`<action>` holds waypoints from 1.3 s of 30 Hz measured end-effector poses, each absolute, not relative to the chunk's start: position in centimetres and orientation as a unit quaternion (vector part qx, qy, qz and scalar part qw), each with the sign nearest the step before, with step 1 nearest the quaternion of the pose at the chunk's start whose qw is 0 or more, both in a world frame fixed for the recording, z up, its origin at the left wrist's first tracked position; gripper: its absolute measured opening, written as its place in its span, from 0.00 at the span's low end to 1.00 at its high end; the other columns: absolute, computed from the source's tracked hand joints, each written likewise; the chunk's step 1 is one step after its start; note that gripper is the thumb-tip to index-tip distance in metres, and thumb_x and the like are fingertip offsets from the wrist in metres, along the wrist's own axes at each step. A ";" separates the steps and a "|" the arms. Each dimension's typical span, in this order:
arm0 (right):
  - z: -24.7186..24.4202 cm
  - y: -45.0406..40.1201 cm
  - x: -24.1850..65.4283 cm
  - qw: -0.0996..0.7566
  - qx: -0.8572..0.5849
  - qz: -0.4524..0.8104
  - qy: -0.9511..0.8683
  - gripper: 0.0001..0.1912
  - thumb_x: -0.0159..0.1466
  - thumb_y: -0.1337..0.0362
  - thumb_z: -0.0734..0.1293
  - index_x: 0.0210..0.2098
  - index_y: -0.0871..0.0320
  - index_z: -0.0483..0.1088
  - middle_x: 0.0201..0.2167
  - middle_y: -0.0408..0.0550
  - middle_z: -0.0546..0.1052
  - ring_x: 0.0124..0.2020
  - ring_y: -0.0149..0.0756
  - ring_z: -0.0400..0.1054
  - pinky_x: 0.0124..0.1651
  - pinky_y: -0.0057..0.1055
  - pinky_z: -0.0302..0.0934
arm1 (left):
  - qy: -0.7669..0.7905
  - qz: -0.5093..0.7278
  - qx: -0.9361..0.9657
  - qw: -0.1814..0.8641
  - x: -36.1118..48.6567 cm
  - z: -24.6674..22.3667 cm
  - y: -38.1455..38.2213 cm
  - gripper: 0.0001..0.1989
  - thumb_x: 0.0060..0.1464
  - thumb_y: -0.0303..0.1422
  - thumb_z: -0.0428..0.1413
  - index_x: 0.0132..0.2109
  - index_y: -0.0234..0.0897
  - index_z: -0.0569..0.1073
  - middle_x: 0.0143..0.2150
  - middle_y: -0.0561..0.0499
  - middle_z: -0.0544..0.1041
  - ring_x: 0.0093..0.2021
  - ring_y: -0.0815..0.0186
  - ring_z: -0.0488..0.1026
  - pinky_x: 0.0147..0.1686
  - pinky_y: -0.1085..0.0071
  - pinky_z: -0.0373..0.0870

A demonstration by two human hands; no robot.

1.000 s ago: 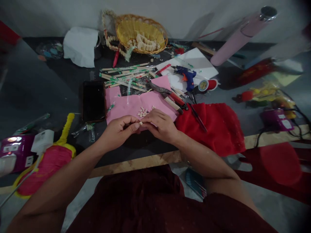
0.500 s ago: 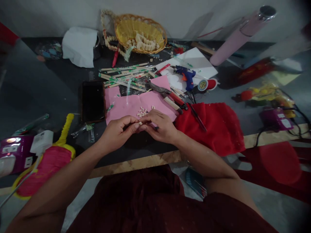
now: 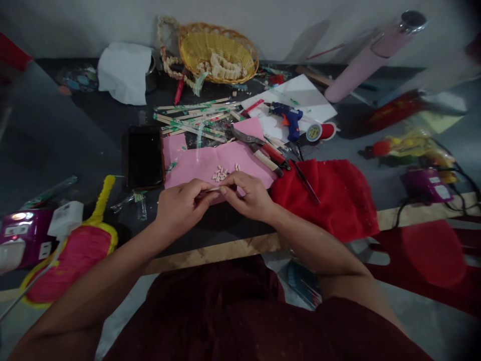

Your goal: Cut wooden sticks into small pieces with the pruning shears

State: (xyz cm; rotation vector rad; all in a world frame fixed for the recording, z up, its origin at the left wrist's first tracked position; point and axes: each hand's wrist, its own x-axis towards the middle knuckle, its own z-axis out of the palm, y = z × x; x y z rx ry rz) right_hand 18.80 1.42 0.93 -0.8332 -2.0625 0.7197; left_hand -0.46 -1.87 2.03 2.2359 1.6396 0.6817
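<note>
Between my two hands, over the near edge of a pink sheet [image 3: 195, 163], is a thin pale piece [image 3: 214, 189], perhaps wood. My left hand [image 3: 184, 203] pinches its left end between thumb and forefinger. The fingertips of my right hand [image 3: 246, 195] close on its other end, and partly hide it. Just beyond the fingers lies a small heap of short pale wooden bits [image 3: 219, 174]. Pliers-like cutters [image 3: 259, 145] with red and pale handles rest on the sheet's right side.
A phone [image 3: 145, 156] lies left of the sheet, wrapped chopsticks [image 3: 195, 118] behind it. Farther back stands a wicker basket [image 3: 195, 47]. To the right are a glue gun [image 3: 289, 116], a thread spool [image 3: 319, 131], a red cloth [image 3: 334, 195] and a tall pink bottle [image 3: 361, 67].
My fingertips have drawn slightly apart, so more of the pale piece shows between them. My right hand has shifted and its fingers are bent differently. The things on the table look unmoved.
</note>
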 end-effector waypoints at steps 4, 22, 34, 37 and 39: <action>0.7 1.2 18.6 0.380 -0.337 0.329 -0.796 0.06 0.66 0.63 0.62 0.33 0.58 0.67 0.26 0.42 0.70 0.27 0.26 0.63 0.31 0.25 0.59 | 0.568 0.253 0.773 0.125 -0.6 2.0 -1.8 0.09 0.58 0.40 0.56 0.38 0.42 0.78 0.31 0.54 0.81 0.26 0.69 0.75 0.28 0.73 0.65; 0.2 1.4 18.7 0.395 -0.325 0.368 -0.776 0.07 0.65 0.61 0.64 0.35 0.58 0.69 0.30 0.44 0.75 0.31 0.27 0.69 0.35 0.25 0.63 | 0.573 0.255 0.756 0.186 -0.6 2.3 -1.7 0.11 0.60 0.41 0.53 0.40 0.43 0.77 0.33 0.54 0.81 0.29 0.70 0.75 0.30 0.74 0.65; 0.4 1.5 19.0 0.389 -0.321 0.355 -0.787 0.06 0.66 0.61 0.64 0.36 0.58 0.69 0.30 0.43 0.75 0.31 0.27 0.69 0.34 0.25 0.62 | 0.569 0.263 0.755 0.190 -0.5 2.6 -1.8 0.12 0.59 0.41 0.53 0.39 0.40 0.77 0.30 0.54 0.80 0.25 0.72 0.72 0.27 0.74 0.63; 0.5 2.5 19.9 0.392 -0.368 0.301 -0.787 0.06 0.65 0.62 0.64 0.36 0.57 0.70 0.31 0.44 0.76 0.30 0.29 0.68 0.34 0.27 0.62 | 0.587 0.271 0.740 0.185 -0.7 2.4 -1.5 0.12 0.59 0.42 0.53 0.39 0.41 0.77 0.30 0.55 0.80 0.25 0.72 0.73 0.27 0.75 0.63; 0.3 3.5 20.7 0.379 -0.407 0.234 -0.798 0.04 0.65 0.64 0.64 0.36 0.57 0.70 0.31 0.44 0.76 0.31 0.31 0.68 0.35 0.29 0.61 | 0.596 0.279 0.730 0.186 -0.9 2.2 -1.3 0.12 0.58 0.42 0.54 0.39 0.40 0.77 0.30 0.54 0.80 0.26 0.72 0.73 0.28 0.75 0.63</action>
